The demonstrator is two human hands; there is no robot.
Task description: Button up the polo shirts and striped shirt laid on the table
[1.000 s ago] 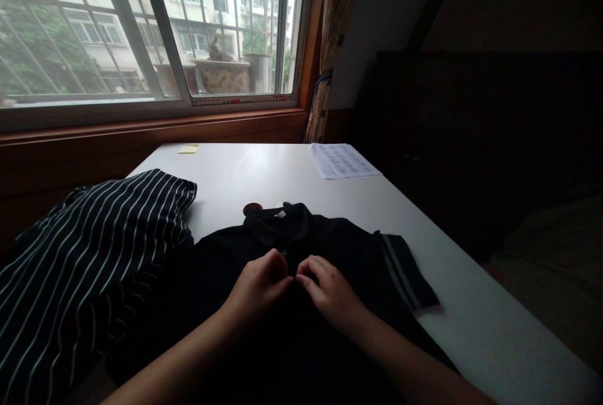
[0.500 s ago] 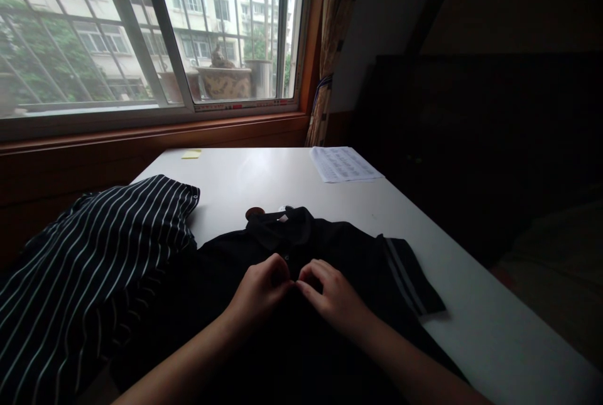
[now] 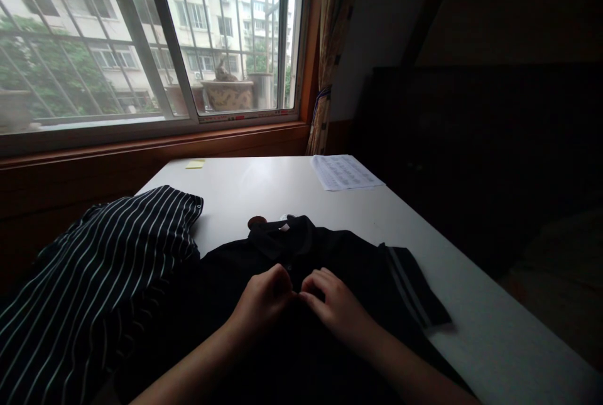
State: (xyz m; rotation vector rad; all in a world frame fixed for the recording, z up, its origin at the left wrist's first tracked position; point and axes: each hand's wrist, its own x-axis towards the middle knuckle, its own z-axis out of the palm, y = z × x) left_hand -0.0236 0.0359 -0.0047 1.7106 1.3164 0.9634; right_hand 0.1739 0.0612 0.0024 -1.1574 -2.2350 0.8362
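Observation:
A black polo shirt (image 3: pixel 348 248) lies spread on the white table (image 3: pixel 264 185), its collar toward the window. Grey stripes run along the cuff of its right-hand sleeve. My left hand (image 3: pixel 264 295) and my right hand (image 3: pixel 336 304) meet at the front placket below the collar, thumbs and fingers pinched on the cloth. Their fingertips nearly touch. Whatever small part is between them is hidden by the fingers and the dark fabric. To the left, a black garment with white stripes (image 3: pixel 127 248) lies in a loose heap against the shirt.
Printed papers (image 3: pixel 346 172) lie at the table's far right corner, and a yellow sticky note (image 3: pixel 195 164) at the far left. A brown round object (image 3: pixel 257 221) shows just behind the collar. Beyond the table are a barred window (image 3: pixel 230 34) and a tied curtain (image 3: pixel 320 116).
The whole scene sits slightly lower in the picture, as my head has tilted up a little. Both hands keep their pinch at the same place on the shirt.

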